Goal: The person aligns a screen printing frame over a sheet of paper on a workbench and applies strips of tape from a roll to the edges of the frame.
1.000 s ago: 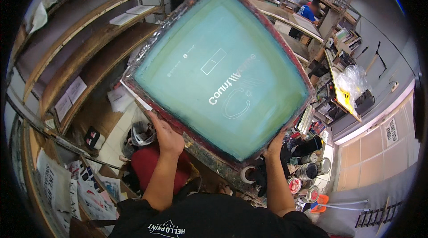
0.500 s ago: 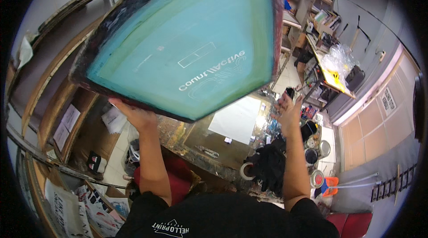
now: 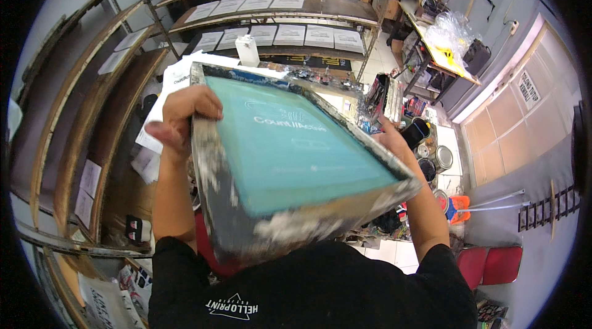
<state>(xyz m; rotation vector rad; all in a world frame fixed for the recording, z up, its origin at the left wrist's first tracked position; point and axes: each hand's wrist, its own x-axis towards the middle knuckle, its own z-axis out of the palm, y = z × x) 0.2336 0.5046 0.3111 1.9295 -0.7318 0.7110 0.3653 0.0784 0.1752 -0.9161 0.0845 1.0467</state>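
A screen printing frame [image 3: 296,138] with teal mesh and pale lettering is held tilted in front of my chest. Dark tape and white smears cover its wide near border. My left hand [image 3: 191,110] grips the frame's left edge, fingers curled over the top of the rim and thumb pointing out to the left. On the opposite side my right hand [image 3: 393,139] is at the right edge; the frame hides part of its fingers. Behind the frame, a stack of white printed sheets [image 3: 176,82] lies on the table, and a white bottle [image 3: 248,51] stands beyond it.
Shelves with rows of printed sheets [image 3: 288,34] stand at the back, and curved-looking wooden shelves [image 3: 117,138] line the left. Paint cans [image 3: 443,157] and an orange container [image 3: 459,208] sit at the right. A side table [image 3: 441,51] holds clear plastic. Red chairs [image 3: 501,265] are at lower right.
The frame has come down from high in front of me and turned, its mesh now facing up toward me. My right hand, apart from it before, is now at its right edge.
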